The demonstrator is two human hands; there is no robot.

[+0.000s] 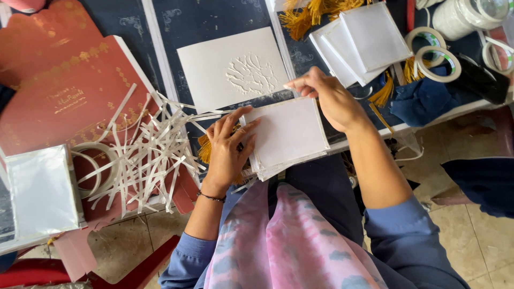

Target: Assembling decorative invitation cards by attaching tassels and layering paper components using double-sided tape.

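My left hand [227, 147] lies flat on the left edge of a stack of white square cards [289, 136] at the table's front edge, fingers spread over it. A yellow tassel [204, 150] peeks out beneath this hand. My right hand [326, 93] hovers over the stack's far right corner with thumb and fingers pinched together; what it pinches is too small to tell. A white sheet with a raised patch of glue or embossing [251, 74] lies just beyond the stack.
A heap of white paper strips [147, 152] lies to the left on red cards [59, 91]. More white cards [367, 40], yellow tassels [308, 13] and tape rolls [436, 59] sit at the right. A silvery packet [43, 192] rests at the far left.
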